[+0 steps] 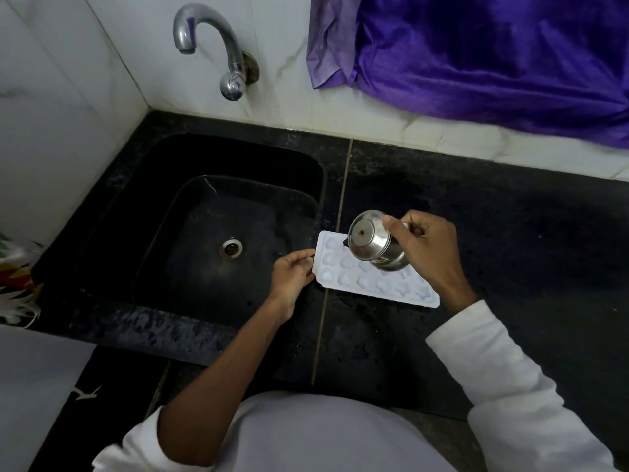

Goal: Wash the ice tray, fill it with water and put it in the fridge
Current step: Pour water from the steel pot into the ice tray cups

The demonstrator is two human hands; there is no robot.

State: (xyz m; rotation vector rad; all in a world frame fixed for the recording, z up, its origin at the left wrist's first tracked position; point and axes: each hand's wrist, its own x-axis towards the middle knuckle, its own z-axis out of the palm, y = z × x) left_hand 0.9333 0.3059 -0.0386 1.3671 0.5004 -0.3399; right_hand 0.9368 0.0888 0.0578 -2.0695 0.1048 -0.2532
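Observation:
A white ice tray [381, 285] with several shaped cells lies flat on the black counter [510, 253], just right of the sink. My left hand [293, 272] pinches the tray's left edge. My right hand [427, 245] grips a small steel cup [372, 243], tipped sideways over the tray's far left cells so that its base faces me. Whether water runs from the cup cannot be told.
The black sink [170, 212] with a steel drain [231, 248] lies to the left. A chrome tap [218, 46] juts from the white tiled wall above it. Purple cloth [493, 52] hangs at the back right. Wet patches mark the counter in front of the tray.

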